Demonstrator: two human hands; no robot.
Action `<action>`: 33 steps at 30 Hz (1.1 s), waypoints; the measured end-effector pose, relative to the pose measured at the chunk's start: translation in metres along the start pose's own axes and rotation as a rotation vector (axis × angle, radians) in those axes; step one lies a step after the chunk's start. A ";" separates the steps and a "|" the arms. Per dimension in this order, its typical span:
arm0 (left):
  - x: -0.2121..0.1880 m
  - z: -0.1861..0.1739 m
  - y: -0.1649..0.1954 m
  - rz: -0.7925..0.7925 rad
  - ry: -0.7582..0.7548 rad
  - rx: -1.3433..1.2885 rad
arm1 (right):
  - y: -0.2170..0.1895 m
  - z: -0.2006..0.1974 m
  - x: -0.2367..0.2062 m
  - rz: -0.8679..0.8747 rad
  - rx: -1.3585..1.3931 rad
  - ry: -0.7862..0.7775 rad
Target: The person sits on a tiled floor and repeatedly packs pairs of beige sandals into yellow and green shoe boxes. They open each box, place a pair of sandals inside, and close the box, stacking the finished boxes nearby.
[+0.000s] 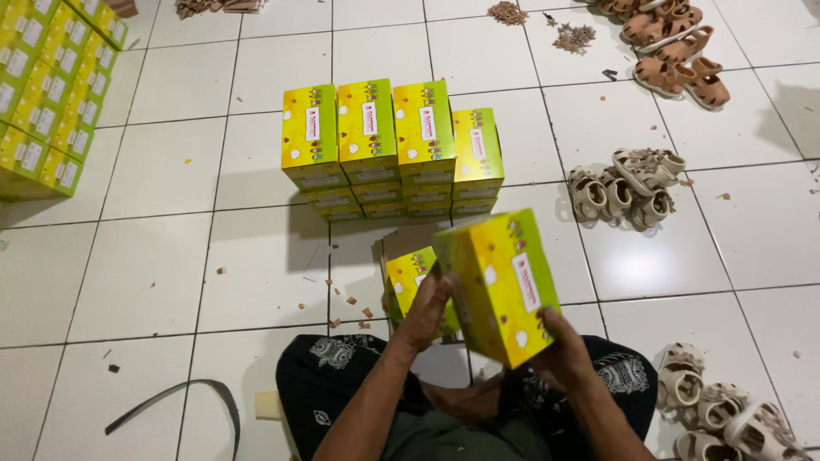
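Along the far left edge of the white tiled floor (154,282) runs a row of yellow-green boxes (47,94), stacked and packed close together. Lower left, a dark curved strap (184,394) lies flat on the tiles, well apart from everything else. Toward the middle stands a block of matching boxes (389,149), four columns wide and several layers high, with small brown scraps (350,303) scattered on the floor in front of it. Just before the seated person's knees, the left hand (424,312) presses its fingers against the left side of a yellow box (500,286) that is lifted and tilted, its printed top face turned up and to the right; the grip here is a flat, partly spread hold on the box's edge. Behind that hand, a second yellow box (406,282) rests on the floor, touching or nearly touching the held one. The right hand (559,346) cups the lower right corner of the lifted box from below, fingers closed round it, so both hands carry the box above the person's dark patterned trousers (342,384). To the right lies a cluster of beige sandals (628,183), more beige sandals (726,410) at the lower right corner, and tan sandals (675,51) at the upper right.
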State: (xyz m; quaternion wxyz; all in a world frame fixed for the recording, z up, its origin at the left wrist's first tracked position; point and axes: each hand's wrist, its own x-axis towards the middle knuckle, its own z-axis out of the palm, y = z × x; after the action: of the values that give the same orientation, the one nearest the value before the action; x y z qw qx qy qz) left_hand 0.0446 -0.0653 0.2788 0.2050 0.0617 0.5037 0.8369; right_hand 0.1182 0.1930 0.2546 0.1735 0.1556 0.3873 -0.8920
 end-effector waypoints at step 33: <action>0.014 -0.142 -0.093 -0.386 0.424 0.656 | -0.190 0.078 0.343 -0.377 -1.012 0.220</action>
State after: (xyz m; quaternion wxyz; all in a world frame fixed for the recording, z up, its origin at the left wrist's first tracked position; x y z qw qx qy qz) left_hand 0.0135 -0.1382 0.1277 0.2194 -0.1448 0.7763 0.5730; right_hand -0.2802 0.1916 0.2846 0.0225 0.0728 0.8048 -0.5886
